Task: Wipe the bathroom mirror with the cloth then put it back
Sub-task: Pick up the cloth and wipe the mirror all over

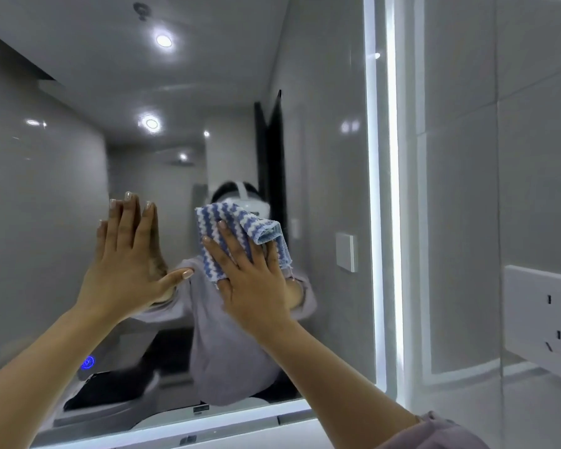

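The bathroom mirror point(62, 196) fills most of the view, with a lit strip along its right and bottom edges. My right hand point(253, 286) presses a blue-and-white zigzag striped cloth point(230, 222) flat against the glass near the middle, fingers spread over it; the cloth's upper right corner is folded over. My left hand point(127, 254) lies flat on the glass to the left of the cloth, fingers together and pointing up, holding nothing. The mirror reflects a person in a grey top behind the cloth.
A white wall socket point(544, 319) sits on the grey tiled wall to the right of the mirror. A blue glowing touch button point(87, 362) shows low on the mirror at the left. Reflected ceiling lights and a dark door appear in the glass.
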{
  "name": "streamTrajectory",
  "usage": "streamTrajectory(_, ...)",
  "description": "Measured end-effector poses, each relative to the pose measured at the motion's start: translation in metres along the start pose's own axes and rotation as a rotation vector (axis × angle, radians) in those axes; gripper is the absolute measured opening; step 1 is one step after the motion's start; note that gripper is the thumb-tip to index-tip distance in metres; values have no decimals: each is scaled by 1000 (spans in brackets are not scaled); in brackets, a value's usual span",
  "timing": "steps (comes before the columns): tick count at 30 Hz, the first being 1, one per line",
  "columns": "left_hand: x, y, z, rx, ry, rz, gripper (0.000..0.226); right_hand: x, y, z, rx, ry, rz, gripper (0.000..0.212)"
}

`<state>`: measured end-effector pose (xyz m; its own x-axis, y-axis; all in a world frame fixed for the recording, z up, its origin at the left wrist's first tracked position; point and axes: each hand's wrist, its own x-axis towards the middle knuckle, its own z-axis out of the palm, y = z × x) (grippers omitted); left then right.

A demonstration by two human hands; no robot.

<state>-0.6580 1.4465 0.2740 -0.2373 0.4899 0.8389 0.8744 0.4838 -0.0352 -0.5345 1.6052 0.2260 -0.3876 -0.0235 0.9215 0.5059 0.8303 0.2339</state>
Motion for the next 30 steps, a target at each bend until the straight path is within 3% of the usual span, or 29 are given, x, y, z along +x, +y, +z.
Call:
streamTrajectory(9, 0, 0, 0, -10, 1, -3, 124, -31, 104, -16, -128, 51, 32, 61)
streamTrajectory(15, 0, 2, -1, -6, -11, -1, 126, -53, 161, -27, -109, 41, 286, 55)
streamTrajectory(18, 1, 3, -1, -5, -11, -2, 127, -53, 158, -24, -134, 57, 286, 54)
streamTrajectory(24, 1, 3, -1, 5, -5, 6, 125, -46, 127, -24, 35, 45, 487, 60)
streamTrajectory(30, 0, 4, -1, 2, -10, 0, 123, -51, 87, -17, -22, 83, 414, 66)
